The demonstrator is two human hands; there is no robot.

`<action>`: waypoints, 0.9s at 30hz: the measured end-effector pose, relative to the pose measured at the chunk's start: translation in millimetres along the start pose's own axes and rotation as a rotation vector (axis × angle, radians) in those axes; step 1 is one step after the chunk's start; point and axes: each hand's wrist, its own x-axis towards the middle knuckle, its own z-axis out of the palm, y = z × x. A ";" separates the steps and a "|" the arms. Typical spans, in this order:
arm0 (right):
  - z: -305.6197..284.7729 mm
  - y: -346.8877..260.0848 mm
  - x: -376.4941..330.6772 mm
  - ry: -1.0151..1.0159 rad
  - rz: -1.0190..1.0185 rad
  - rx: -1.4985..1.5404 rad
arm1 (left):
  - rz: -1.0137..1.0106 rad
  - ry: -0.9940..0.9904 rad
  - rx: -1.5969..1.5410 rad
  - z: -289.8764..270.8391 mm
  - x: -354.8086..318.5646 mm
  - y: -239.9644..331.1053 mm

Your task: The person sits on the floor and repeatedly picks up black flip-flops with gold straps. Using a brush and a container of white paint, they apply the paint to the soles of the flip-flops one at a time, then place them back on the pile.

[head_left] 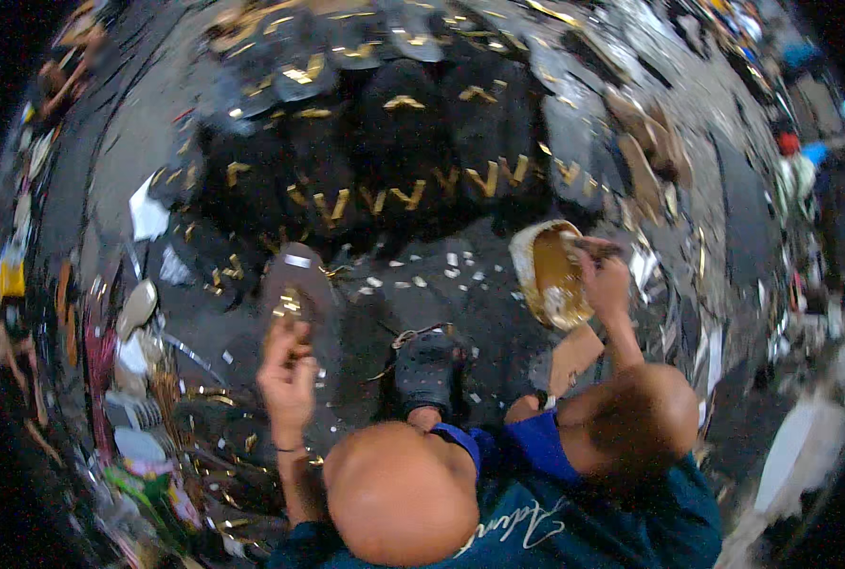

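Note:
My left hand (288,379) grips the near end of a dark brown sandal (297,280), which has a small white label on its upper end and shiny gold strap pieces near my fingers. On the right, my right hand (608,289) is closed at the rim of a tilted bowl (529,270). Amber, glue-like stuff coats the inside of that bowl, and its rim is crusted whitish. A dark short thing shows at my right fingertips, but blur hides what kind it is.
Several black soles (404,104) with gold straps lie in rows ahead. Tan soles (641,175) are heaped at the far right, and a tan flat piece (576,357) lies below the bowl. White scraps (418,282) litter the dark ground. Mixed clutter (143,417) fills the left side.

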 end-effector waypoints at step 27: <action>-46.9 -171.1 31.8 -0.146 -0.662 0.817 | -0.261 -0.624 -1.048 204.2 88.8 116.6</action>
